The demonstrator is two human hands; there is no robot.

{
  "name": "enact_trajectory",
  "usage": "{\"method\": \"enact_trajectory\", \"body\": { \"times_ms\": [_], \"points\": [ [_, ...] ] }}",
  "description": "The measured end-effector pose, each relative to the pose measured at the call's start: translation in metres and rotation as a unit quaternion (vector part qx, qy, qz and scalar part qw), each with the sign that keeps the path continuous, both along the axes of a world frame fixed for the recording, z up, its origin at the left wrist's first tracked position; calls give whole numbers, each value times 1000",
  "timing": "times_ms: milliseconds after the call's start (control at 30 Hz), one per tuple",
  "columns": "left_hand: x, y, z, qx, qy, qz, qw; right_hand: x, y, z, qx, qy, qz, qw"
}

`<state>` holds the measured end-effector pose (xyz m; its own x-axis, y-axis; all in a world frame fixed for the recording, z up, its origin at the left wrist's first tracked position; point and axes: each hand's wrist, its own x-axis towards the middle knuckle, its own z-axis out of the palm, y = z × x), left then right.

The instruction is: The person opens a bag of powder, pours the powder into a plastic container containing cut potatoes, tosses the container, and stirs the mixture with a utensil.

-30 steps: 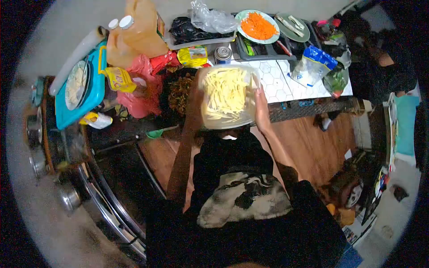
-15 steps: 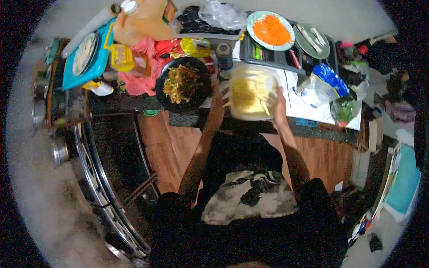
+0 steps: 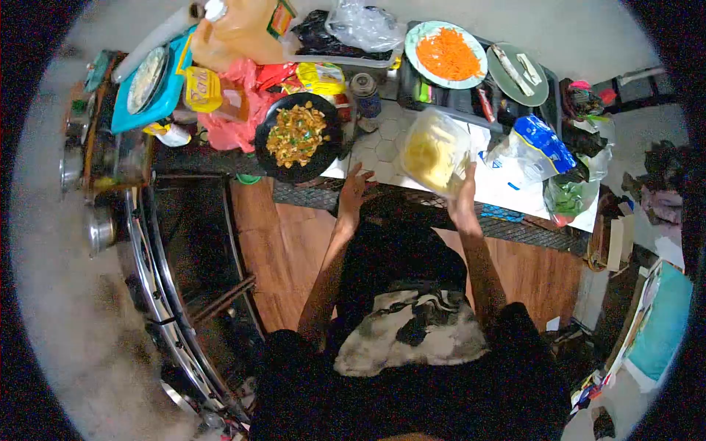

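A clear square container (image 3: 437, 151) with pale yellow contents sits at the front of the counter, slightly tilted in view. My right hand (image 3: 463, 197) grips its right edge near the lower corner. My left hand (image 3: 356, 192) is apart from it, at the counter's front edge, fingers spread and holding nothing. Just beyond that hand, to the left, stands a black plate (image 3: 296, 170) of chopped, browned food (image 3: 297, 134). A white sheet (image 3: 507, 184) lies under and right of the container.
A plate of shredded orange food (image 3: 448, 55) and a green plate (image 3: 540, 92) rest on a dark tray at the back. A blue-and-clear bag (image 3: 544, 143) lies right. A small can (image 3: 365, 95), pink bag (image 3: 228, 132) and large jug (image 3: 239, 37) stand left.
The container has shifted right, uncovering hexagonal tiles. My left hand has let go of it and moved left and nearer to me. My right hand stays on its right side.
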<state>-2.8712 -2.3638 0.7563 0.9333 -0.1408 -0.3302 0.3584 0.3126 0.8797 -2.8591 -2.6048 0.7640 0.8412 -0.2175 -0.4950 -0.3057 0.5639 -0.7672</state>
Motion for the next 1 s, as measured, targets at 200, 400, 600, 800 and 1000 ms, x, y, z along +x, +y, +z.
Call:
{"method": "enact_trajectory", "body": {
  "times_ms": [200, 400, 600, 800, 1000],
  "points": [
    [8, -13, -9, -66, -2, -21, 998, 5, -11, 32, -11, 17, -2, 1000],
    [27, -22, 22, -34, 10, -58, 998, 3, 0, 42, 18, 4, -51, 999],
    [40, -26, 39, -64, -7, -106, 992, -17, 26, 83, -37, 52, -96, 993],
    [53, -50, 49, -94, -6, -170, 981, -33, 25, 25, -47, 14, -211, 976],
    [49, -67, 52, -61, -71, -153, 984, -25, 33, 53, -46, 33, -275, 960]
  ]
}}
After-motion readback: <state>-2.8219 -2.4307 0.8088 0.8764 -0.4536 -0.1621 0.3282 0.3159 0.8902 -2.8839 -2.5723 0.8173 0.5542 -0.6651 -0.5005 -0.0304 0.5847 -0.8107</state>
